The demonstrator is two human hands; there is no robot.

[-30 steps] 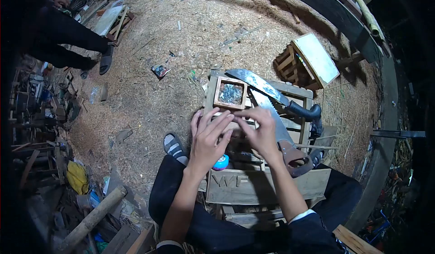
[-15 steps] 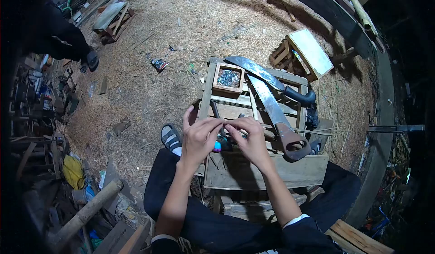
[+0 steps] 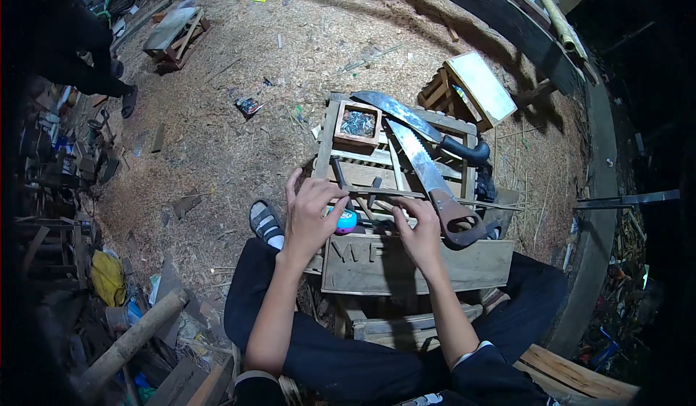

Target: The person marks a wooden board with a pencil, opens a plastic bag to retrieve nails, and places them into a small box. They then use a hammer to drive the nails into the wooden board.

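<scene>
A thin stick (image 3: 395,193) lay across the slatted top of a wooden crate (image 3: 406,261), running left to right just beyond both hands. The left hand (image 3: 310,214) was at the stick's left end with fingers spread and loosely curled, thumb and forefinger meeting near the stick; whether they pinched it could not be told. The right hand (image 3: 419,226) sat just right of it, fingers curled down toward the stick, its grip likewise unclear. Between the hands, just below the stick, rested a small round blue and pink object (image 3: 346,221). Right of the right hand lay a handsaw (image 3: 428,177), its brown handle nearest and its toothed blade pointing far-left. Beyond the saw lay a big knife (image 3: 417,121) with a black handle. At the crate's far-left corner stood a small wooden box of nails (image 3: 357,124). Farther right, on the sawdust floor, stood a wooden stool (image 3: 467,87).
</scene>
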